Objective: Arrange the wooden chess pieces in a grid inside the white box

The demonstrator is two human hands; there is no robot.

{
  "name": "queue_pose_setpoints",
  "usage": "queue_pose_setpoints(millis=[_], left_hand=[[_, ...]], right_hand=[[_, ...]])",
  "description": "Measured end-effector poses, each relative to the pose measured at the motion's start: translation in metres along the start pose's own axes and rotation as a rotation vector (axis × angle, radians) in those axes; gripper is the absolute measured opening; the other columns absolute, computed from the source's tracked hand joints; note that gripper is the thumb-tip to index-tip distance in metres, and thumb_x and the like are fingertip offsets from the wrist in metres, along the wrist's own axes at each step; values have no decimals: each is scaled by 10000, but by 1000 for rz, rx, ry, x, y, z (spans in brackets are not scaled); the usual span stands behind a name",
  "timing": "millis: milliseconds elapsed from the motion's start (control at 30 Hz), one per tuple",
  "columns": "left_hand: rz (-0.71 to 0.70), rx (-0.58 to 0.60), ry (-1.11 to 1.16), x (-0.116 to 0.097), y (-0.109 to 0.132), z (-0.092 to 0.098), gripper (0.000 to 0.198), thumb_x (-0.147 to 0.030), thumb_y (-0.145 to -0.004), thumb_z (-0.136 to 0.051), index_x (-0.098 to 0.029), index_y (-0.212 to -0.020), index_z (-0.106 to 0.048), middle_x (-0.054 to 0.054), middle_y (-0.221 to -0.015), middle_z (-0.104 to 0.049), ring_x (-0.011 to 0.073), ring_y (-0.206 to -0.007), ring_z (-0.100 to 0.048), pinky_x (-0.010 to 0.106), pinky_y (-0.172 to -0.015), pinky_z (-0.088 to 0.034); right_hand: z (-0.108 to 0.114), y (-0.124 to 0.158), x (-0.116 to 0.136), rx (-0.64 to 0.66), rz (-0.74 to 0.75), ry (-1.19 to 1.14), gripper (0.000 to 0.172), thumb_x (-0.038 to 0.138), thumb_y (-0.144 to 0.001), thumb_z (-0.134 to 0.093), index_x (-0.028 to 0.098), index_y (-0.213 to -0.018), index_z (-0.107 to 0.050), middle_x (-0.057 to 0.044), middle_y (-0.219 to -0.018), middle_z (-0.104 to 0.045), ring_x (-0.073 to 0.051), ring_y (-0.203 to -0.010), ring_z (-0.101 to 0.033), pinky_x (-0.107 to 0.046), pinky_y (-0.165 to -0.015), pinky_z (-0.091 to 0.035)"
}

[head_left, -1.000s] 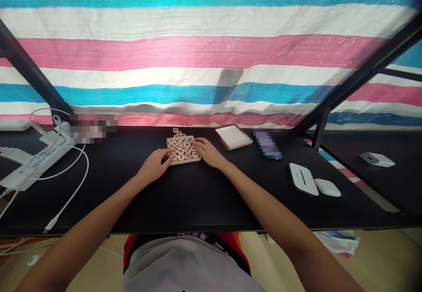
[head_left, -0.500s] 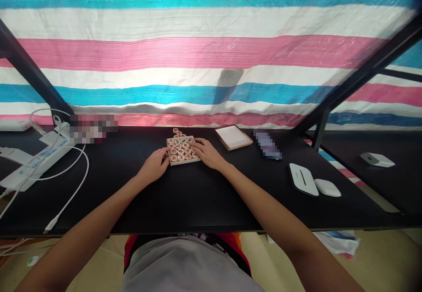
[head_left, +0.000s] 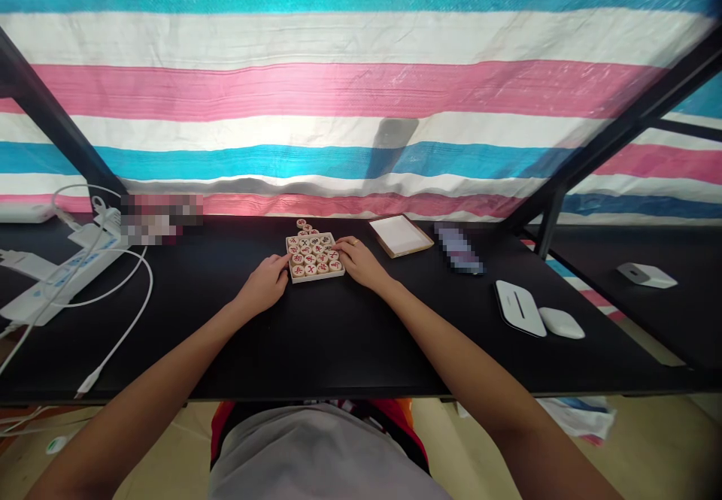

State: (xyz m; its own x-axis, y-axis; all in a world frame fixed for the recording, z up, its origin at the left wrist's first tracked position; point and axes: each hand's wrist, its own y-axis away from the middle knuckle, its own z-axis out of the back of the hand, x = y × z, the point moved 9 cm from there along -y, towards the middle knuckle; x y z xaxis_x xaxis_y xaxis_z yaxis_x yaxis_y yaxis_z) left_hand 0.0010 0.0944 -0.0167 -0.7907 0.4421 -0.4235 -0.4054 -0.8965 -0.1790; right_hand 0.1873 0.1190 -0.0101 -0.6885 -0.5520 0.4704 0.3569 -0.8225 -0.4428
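Note:
A shallow white box (head_left: 317,277) lies on the black desk, filled with rows of round Chinese chess pieces (head_left: 310,259) marked with red or dark characters. My left hand (head_left: 264,283) is at the box's left side, its bent fingers and thumb gripping that edge. Over the right rim, my right hand (head_left: 362,264) has its fingers stretched out and apart, fingertips touching the pieces near the upper right corner. Several loose chess pieces (head_left: 306,228) lie in a short slanting line just behind the box.
Right of the box lies a shallow tray-like lid (head_left: 400,234). Beyond it are a blurred phone-like item (head_left: 459,249), a white flat device (head_left: 520,307) and a white mouse-shaped object (head_left: 562,322). A power strip (head_left: 62,280) with white cables occupies the left. Striped sheeting (head_left: 316,94) hangs behind.
My right hand has drawn back slightly to the right, uncovering pieces along the box's right side. My left hand and the box stay nearly where they were.

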Motion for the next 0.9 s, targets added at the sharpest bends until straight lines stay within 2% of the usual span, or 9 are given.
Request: queue_pose_setpoints(millis=[900], left_hand=[[-25, -3, 15, -2, 1, 0, 448, -219, -875, -402, -176, -1315, -476, 101, -1084, -571, 240, -1014, -526, 384, -919, -434]], right_hand=[[8, 1, 2, 6, -6, -34, 218, 166, -854, -465, 182, -915, -674, -75, -987, -596, -183, -923, -586, -332, -894, -440]])
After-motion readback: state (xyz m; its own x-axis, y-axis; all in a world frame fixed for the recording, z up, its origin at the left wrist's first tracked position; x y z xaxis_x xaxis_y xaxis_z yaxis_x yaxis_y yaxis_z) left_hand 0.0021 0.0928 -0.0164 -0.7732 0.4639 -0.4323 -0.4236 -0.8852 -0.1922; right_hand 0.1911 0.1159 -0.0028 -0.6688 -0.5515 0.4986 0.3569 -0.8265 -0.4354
